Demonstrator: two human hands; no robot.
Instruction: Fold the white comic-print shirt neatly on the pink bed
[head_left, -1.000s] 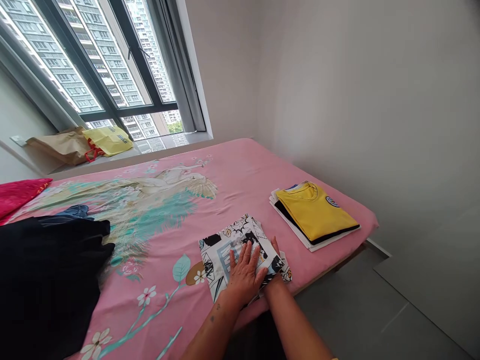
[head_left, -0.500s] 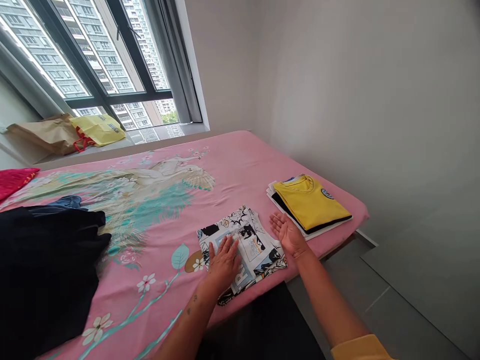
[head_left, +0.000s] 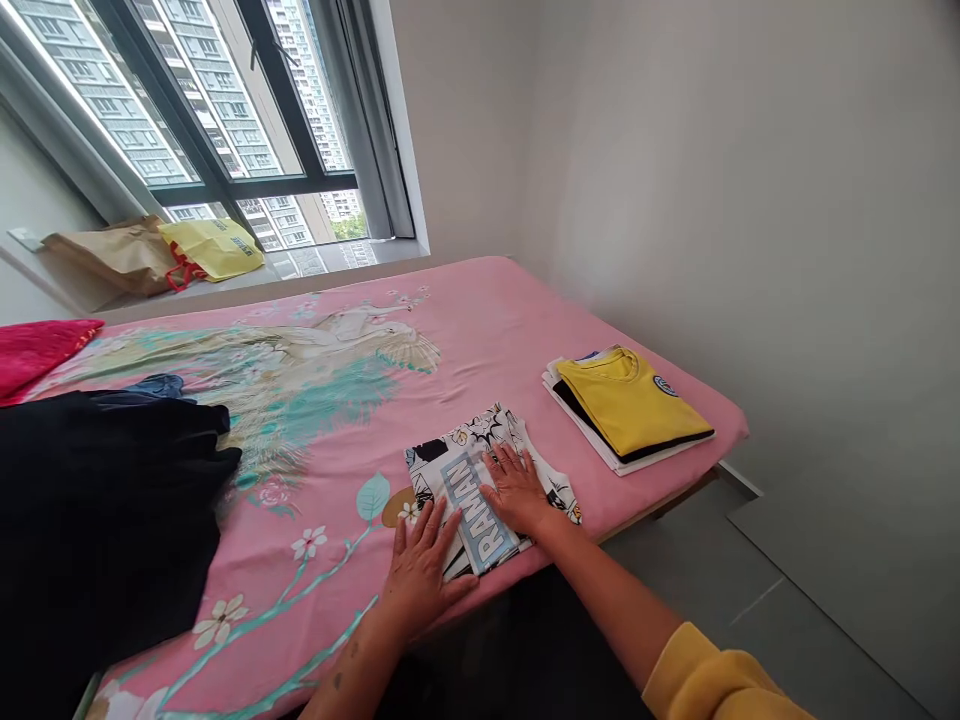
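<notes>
A folded white garment [head_left: 469, 490] with black cartoon prints and a blue lettered panel lies near the bed's front edge. Flat on top of it rests my right hand [head_left: 515, 488], fingers spread, covering part of the print. My left hand [head_left: 421, 570] is open at the garment's lower left corner, fingertips touching its edge. To the right sits a stack of folded clothes, topped by a yellow T-shirt [head_left: 626, 400] with a round badge; black and white layers show beneath it.
Pink floral bedding [head_left: 480, 320] covers the bed. Dark clothes [head_left: 112, 520] are heaped at the left, with a red cushion [head_left: 41, 355] behind. On the windowsill lie a brown paper bag [head_left: 112, 255] and a yellow bag [head_left: 217, 248]. A wall stands at the right.
My right hand has come from the garment's right side onto its top. My left hand has slid off the middle to the lower left corner. The view has shifted slightly.
</notes>
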